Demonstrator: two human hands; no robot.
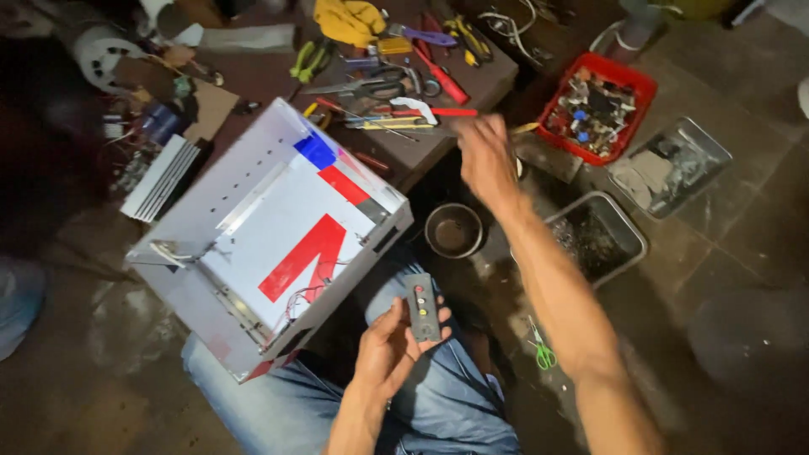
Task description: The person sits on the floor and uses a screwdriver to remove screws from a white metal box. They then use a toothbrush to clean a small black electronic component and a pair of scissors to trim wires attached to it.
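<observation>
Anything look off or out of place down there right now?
Yes. The white box rests tilted on the knee, open, with loose wires hanging from its lower edge. Green scissors lie on the floor, away from the cluttered tool table. The left hand holds a small grey panel; the right hand is blurred.

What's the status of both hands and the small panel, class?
Left hand holds small grey panel over lap. Right hand empty, open, reaching toward tools on table. White box rests on knee.

case (278,244) on lap | panel (423,307) right of it | bowl (454,230) beyond | tools (396,84) on table (472,93)
</observation>
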